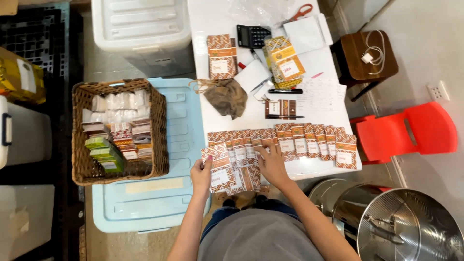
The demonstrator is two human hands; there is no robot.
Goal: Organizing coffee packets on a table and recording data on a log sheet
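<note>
My left hand (201,174) grips a fanned stack of small orange and brown patterned packets (227,175) at the near edge of the white table (212,19). My right hand (271,163) rests with fingers spread on the packets next to a long overlapping row of the same packets (309,142) laid along the table's front. More such packets lie farther back: one pile (222,56) at the left and a yellow patterned pile (285,64) at the right.
A wicker basket (159,125) of small boxes sits on a light blue bin lid (183,125) at my left. A calculator (252,35), scissors (302,11), pens, papers and a brown pouch (227,96) lie on the table. A red chair (411,133), wooden stool (367,55) and steel pot (406,227) stand right.
</note>
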